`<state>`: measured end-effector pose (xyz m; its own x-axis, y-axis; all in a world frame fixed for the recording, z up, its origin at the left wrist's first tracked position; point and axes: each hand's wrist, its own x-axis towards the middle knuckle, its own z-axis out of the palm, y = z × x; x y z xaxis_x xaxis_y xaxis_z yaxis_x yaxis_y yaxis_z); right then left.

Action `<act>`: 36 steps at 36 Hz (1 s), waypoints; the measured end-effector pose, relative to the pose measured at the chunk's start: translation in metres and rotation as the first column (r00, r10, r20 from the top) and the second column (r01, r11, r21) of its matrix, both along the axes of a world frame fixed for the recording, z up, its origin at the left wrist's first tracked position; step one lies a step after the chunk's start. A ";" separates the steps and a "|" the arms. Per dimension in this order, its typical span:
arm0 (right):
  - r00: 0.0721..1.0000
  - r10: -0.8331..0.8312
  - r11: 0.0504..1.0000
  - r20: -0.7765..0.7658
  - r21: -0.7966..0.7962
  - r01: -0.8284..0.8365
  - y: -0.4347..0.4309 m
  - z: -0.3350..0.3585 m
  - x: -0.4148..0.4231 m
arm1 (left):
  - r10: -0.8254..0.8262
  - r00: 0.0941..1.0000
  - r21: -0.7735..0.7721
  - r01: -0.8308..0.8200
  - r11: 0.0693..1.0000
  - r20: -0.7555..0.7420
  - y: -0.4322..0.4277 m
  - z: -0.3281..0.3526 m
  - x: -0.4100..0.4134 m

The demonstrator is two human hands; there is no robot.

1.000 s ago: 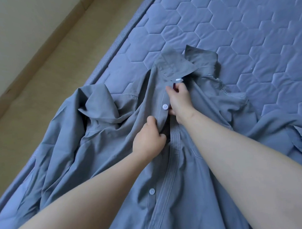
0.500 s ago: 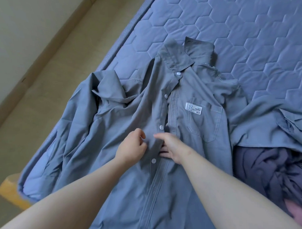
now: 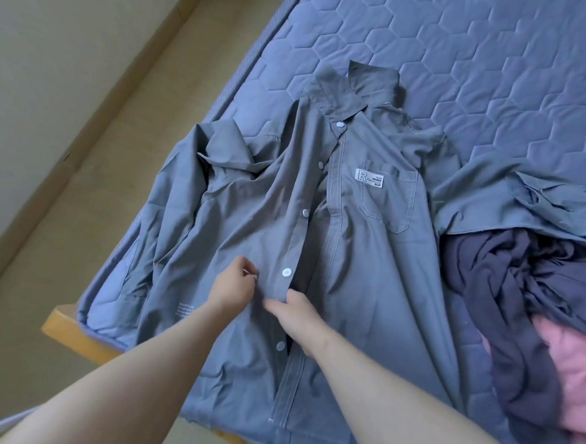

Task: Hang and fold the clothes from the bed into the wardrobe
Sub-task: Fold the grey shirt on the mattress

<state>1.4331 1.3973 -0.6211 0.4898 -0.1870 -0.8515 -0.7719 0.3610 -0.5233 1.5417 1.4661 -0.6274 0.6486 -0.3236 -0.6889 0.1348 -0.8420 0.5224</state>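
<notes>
Grey-blue shirt (image 3: 369,252) fills my head cam feed, the only view I've got. It lies front-up on the bed (image 3: 479,66), w/ the collar (image 3: 356,90) at the far end and the hem reaching the bed's near edge. White btns (image 3: 305,212) run in a row down the front edge.

The right hand (image 3: 295,313) sits on the shirt's front edge, b/w the 4th and 5th btn down from the collar. Its thumb is on top of the edge and its fingers (image 3: 271,304) are blurred, down at the cloth. I read that as pinching the edge.

The left hand (image 3: 232,287) is just to my left of it, on the same front panel near the 4th btn. Its fingers are curled, thumb tip near forefinger. W/ the blur I can't tell if any cloth is caught b/w them. Both forearms are bare and come in from the bottom.

On the shirt's other front panel is a chest pocket (image 3: 394,201) w/ a white label (image 3: 369,177) showing a big R. The sleeve on my left is bunched toward the mattress edge; the other runs off right, crumpled.

Right of the shirt, touching its side, a dark purple garment (image 3: 507,297) lies in a heap, w/ a pink garment (image 3: 582,371) on its near side. Left of the shirt, past the mattress edge, I see a wooden frame corner (image 3: 76,332), beige floor (image 3: 101,195) and wall (image 3: 47,64).
</notes>
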 end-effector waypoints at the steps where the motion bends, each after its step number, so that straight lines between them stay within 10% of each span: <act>1: 1.000 -0.027 0.999 0.014 0.045 0.026 0.004 0.005 -0.003 | 0.018 1.000 -0.008 -0.018 1.000 -0.003 0.000 0.002 -0.001; 19: 0.987 0.094 0.965 -0.127 0.254 -0.060 0.061 0.021 -0.068 | -0.494 0.836 0.167 0.466 0.869 0.239 -0.023 0.028 -0.047; 25: 0.990 0.057 0.972 -0.130 0.235 -0.025 0.059 0.010 -0.089 | -0.794 0.487 0.433 0.666 0.608 0.364 -0.031 0.016 -0.045; 36: 0.987 0.033 0.971 -0.159 0.241 0.006 0.061 -0.001 -0.105 | -0.722 0.214 0.348 0.764 0.543 0.658 -0.050 0.004 -0.031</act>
<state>1.3284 1.4580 -0.6219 0.3441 0.0380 -0.9382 -0.8442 0.4498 -0.2915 1.5109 1.4157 -0.6231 0.3106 -0.9392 -0.1462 -0.9325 -0.3309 0.1447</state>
